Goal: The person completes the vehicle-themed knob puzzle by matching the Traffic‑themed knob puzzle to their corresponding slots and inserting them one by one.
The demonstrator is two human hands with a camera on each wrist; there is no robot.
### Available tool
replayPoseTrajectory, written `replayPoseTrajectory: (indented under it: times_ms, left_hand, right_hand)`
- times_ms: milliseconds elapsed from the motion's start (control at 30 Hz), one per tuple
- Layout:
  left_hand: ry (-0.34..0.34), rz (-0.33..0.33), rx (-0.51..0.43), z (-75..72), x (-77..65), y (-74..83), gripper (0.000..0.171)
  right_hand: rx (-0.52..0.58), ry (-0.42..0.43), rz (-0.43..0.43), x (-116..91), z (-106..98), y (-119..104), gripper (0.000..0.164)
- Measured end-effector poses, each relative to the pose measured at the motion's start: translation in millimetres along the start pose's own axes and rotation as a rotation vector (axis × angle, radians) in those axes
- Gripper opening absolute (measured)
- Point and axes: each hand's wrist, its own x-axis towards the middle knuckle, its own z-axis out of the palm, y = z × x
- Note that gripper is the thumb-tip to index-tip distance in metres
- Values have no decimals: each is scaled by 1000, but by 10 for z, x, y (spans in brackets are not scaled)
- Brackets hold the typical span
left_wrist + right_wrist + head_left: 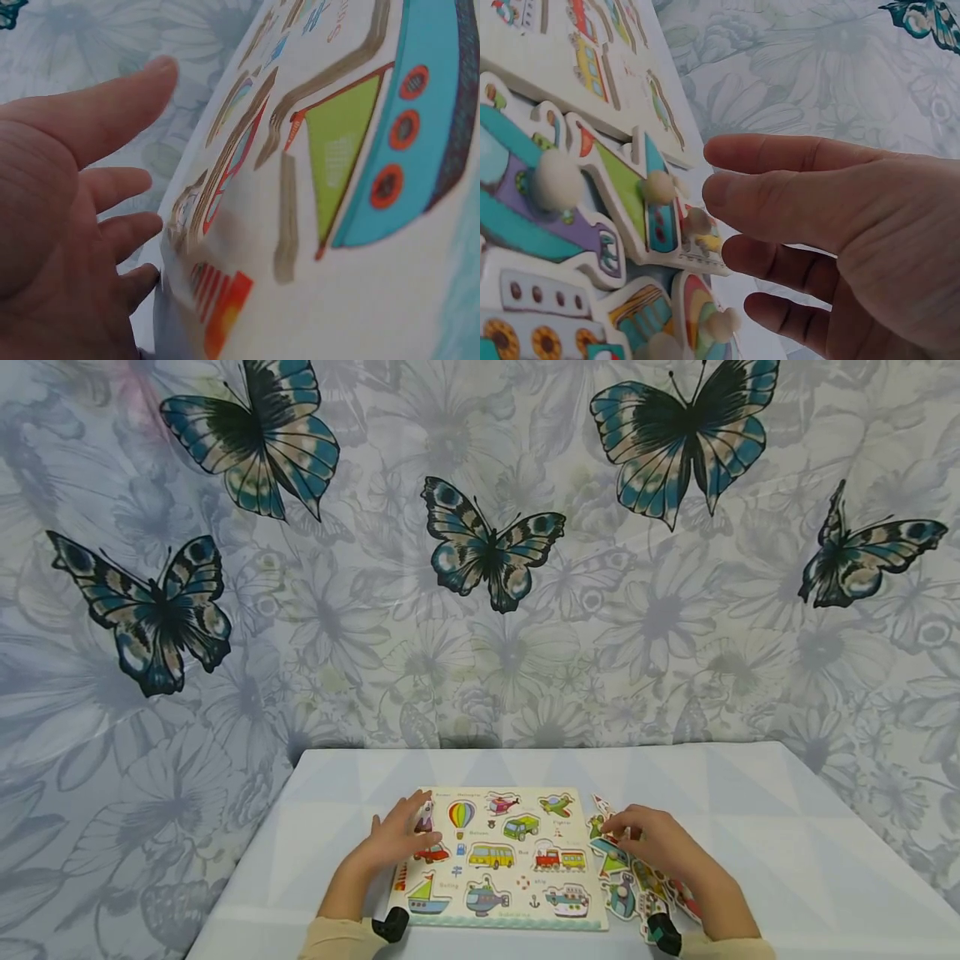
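Note:
A white wooden puzzle board [517, 924] with printed vehicles lies flat on the table. My left hand [392, 842] is at its left edge, fingers spread, with the thumb beside the red car picture [432, 853]. In the left wrist view the fingertips are along the board's edge, near the sailboat picture [345, 150]. My right hand [663, 842] hovers over a heap of knobbed puzzle pieces [622, 893] right of the board. Its fingers are extended and hold nothing visible, close to the sailboat piece [622, 187] and its round knob [658, 187].
In the heap are a teal and purple submarine piece [525, 187], a grey ship piece [544, 330] and a rainbow-striped piece [697, 307]. The table [780, 827] has a pale triangle-patterned cover. A floral wall covering with butterflies [495, 547] stands behind.

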Motion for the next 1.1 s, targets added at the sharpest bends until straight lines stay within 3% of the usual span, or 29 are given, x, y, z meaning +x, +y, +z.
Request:
replayPoseTrajectory:
  times_ms: [133,333,833,1100]
  left_hand:
    - [-49,6,28,24,-2,-29,88]
    - [-61,35,63,53,-4,-57,94]
    - [-63,24,129,80,-11,-37,90]
    - [-64,17,143,124,-2,-74,87]
  right_hand:
    - [0,-12,-10,24,22,39,22]
    - [33,-22,-16,59,36,42,19]
    - [52,-64,-81,61,54,52,17]
    - [52,-73,-37,42,86,54,18]
